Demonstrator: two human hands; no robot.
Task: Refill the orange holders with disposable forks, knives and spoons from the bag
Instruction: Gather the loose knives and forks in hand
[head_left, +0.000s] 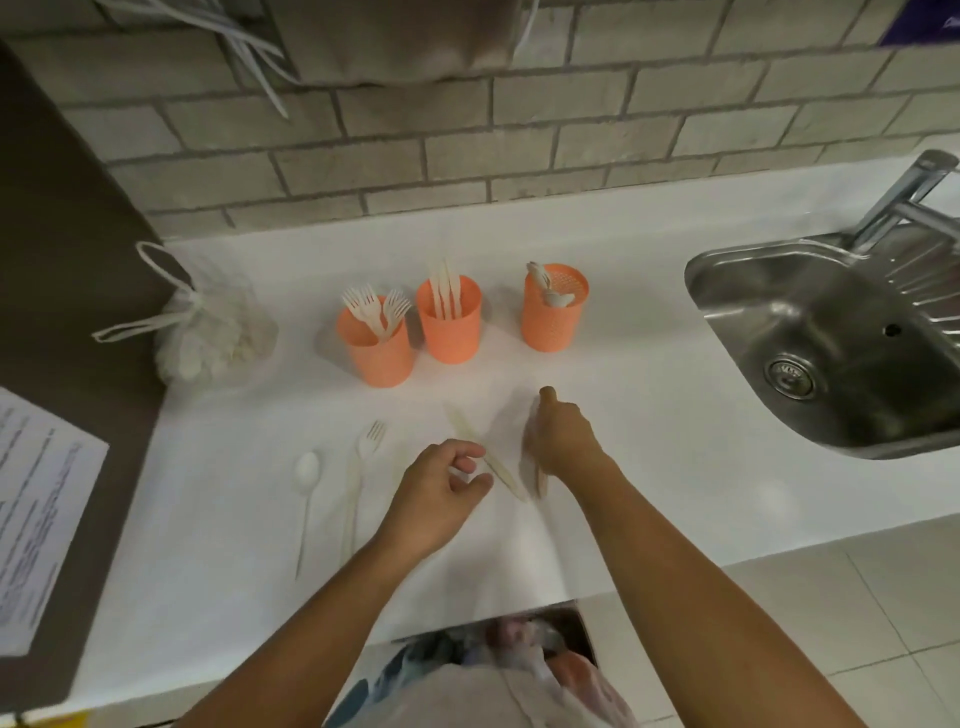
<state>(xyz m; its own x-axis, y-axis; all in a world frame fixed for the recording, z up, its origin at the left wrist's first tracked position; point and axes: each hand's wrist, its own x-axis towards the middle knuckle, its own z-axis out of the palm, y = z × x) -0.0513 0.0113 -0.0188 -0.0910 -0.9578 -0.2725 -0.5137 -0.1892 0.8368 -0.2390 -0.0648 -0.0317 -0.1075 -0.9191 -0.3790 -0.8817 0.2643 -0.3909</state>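
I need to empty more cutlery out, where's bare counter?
Bare white counter lies between the right orange perforated holder and the steel sink. Crowded: the front left, with a white plastic spoon, fork and both hands.

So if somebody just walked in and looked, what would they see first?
Probably the three orange holders in a row on the white counter: forks in the left one, knives in the middle, spoons in the right. Just in front, the left hand and right hand are picking up loose knives, with a spoon and fork lying to the left. The shiny sink sits far right.
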